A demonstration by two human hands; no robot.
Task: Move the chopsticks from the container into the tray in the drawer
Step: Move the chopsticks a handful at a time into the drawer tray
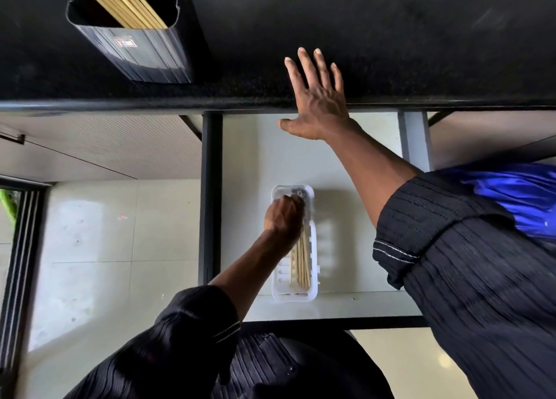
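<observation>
Left hand (284, 218) grips chopsticks (301, 263) in tray (313, 266); right hand (316, 101) spread on counter (421, 53).

We see a black speckled desk (391, 38), a black ribbed container (144, 53) with a small red label at ten o'clock, pale yellow chopsticks (299, 263) in a white tray (293, 296), and black pleated sleeves (466, 263) with white stitching.

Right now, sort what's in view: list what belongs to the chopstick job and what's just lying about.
Part of the job:
- black container on the countertop, chopsticks still in it
- white tray in the open drawer
- chopsticks in the tray
- left hand, closed over the tray
- right hand, flat on the countertop edge

Just lying about:
- blue cloth at the right
</observation>
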